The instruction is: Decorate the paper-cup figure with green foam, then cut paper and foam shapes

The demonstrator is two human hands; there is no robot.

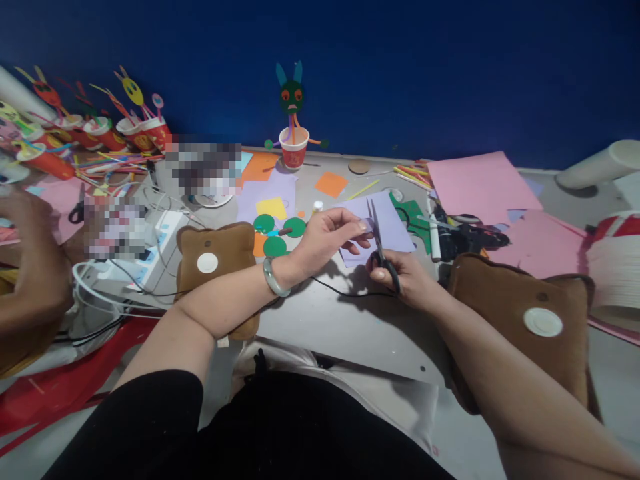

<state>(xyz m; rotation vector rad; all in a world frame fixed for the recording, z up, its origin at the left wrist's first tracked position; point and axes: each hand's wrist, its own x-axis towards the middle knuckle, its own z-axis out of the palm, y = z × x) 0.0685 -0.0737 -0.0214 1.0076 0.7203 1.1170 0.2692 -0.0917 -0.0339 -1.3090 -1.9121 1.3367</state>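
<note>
My left hand (pixel 334 235) pinches a small piece of purple paper (pixel 369 225) between thumb and finger. Black-handled scissors (pixel 379 241) are in my right hand (pixel 403 275), their blades pointing up and parted beside the small piece. Beneath both hands lies a larger purple sheet (pixel 395 223). Green paper circles (pixel 294 227) rest left of my left hand, with a brown marker across them. A white-capped glue stick (pixel 318 207) stands behind that hand.
A red paper cup (pixel 293 148) with a green paper face stands by the blue wall. Brown cushions (pixel 530 360) lie on both sides. Pink sheets (pixel 483 183), a black glue gun (pixel 470 239) and a cup stack are right. Another person's arm (pixel 37 267) is at left.
</note>
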